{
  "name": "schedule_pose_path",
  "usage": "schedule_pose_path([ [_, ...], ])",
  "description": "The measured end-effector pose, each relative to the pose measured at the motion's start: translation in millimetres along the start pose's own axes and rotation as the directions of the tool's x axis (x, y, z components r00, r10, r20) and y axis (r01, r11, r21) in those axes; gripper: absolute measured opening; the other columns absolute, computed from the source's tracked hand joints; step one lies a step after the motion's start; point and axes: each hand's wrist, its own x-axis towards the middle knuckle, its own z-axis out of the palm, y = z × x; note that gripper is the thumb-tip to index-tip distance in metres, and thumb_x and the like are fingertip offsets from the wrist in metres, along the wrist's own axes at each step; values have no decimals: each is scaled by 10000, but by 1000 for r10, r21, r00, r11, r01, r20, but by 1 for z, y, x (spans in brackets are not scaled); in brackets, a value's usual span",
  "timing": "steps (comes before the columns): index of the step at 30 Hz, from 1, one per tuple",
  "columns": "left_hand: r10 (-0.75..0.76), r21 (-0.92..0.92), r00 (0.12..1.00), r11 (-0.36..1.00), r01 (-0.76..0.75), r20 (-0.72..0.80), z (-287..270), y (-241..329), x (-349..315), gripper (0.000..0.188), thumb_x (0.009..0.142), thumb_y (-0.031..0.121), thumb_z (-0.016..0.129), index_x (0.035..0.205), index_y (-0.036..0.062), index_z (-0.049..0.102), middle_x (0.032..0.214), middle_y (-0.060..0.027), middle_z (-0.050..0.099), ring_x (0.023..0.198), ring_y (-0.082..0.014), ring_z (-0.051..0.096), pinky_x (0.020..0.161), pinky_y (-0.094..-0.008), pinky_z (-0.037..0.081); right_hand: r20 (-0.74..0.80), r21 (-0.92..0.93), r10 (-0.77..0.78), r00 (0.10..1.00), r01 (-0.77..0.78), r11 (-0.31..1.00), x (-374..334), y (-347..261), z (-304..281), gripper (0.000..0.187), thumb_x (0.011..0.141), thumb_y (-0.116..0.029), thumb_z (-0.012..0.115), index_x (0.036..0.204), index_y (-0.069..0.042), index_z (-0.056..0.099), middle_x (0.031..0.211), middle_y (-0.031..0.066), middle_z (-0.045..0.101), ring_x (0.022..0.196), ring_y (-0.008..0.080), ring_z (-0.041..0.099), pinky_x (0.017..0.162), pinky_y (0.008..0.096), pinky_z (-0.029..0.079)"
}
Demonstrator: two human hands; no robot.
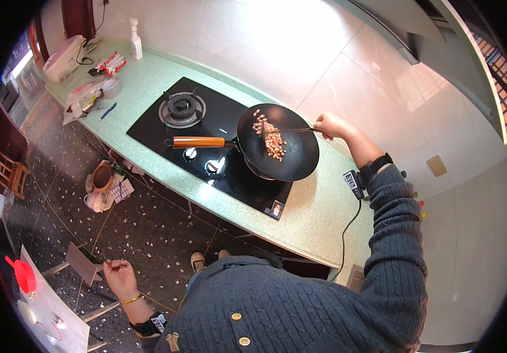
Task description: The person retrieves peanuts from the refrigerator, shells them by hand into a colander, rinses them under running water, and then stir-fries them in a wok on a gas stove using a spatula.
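Note:
A black wok (297,154) with a wooden handle (199,142) sits over the right side of the black gas hob (147,126), its handle pointing left. Reddish-brown peanuts (275,144) lie heaped in its middle. My right hand (331,126) is closed round the handle of a metal spatula (297,130) at the wok's right rim; the spatula's head is among the peanuts. Well away from the counter, at the lower left, my left hand (121,277) hangs above the floor with its palm up, fingers loosely apart and nothing in them.
An uncovered burner (182,109) is left of the wok. Farther left on the counter stand a white spray bottle (135,40), a pale cup (111,88) and plastic packages (82,100). A black cable (346,235) hangs over the counter's right end. A wooden stool (82,263) stands near my left hand.

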Motion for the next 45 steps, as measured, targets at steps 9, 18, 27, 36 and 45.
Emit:
schedule_pose_path([
  [9, -68, 54, 998, 996, 68, -10, -14, -1, 15, 187, 912, 218, 478, 787, 95, 542, 615, 4, 504, 583, -93, 500, 602, -260, 411, 210, 558, 330, 920, -390, 733, -94, 82, 17, 237, 823, -238, 538, 684, -47, 557, 490, -33, 329, 412, 91, 299, 395, 274, 256],
  [18, -139, 137, 989, 982, 133, 41, 20, -27, 25, 155, 901, 221, 502, 797, 109, 534, 627, 14, 497, 586, -94, 491, 621, -272, 413, 215, 475, 343, 914, -405, 781, -109, 74, 14, 210, 792, -210, 570, 701, -21, 575, 493, -23, 362, 406, 95, 313, 399, 263, 274],
  [27, -113, 126, 993, 986, 111, 12, 13, -24, 8, 135, 895, 215, 512, 810, 111, 532, 632, 16, 486, 607, -93, 488, 618, -269, 409, -377, -157, -163, 912, 111, 981, -47, 20, 74, 203, 743, -99, 545, 935, -46, 581, 863, 208, 615, 841, 369, 591, 719, 428, 477],
  [36, -66, 103, 994, 992, 75, -85, -12, -16, 2, 136, 900, 214, 496, 815, 113, 528, 630, 16, 480, 577, -91, 476, 611, -271, 406, -22, -590, -79, 997, 51, 805, -116, 23, 97, 300, 821, -136, 451, 1099, -127, 564, 703, 171, 607, 673, 355, 605, 575, 464, 466],
  [45, -61, 108, 998, 992, 60, 5, 5, -22, -1, 142, 907, 208, 484, 813, 110, 528, 623, 19, 485, 585, -85, 479, 612, -259, 406, -17, -380, -178, 984, 159, 911, -114, 12, 99, 288, 807, -97, 449, 1064, -88, 579, 812, 196, 624, 770, 363, 609, 657, 462, 478],
])
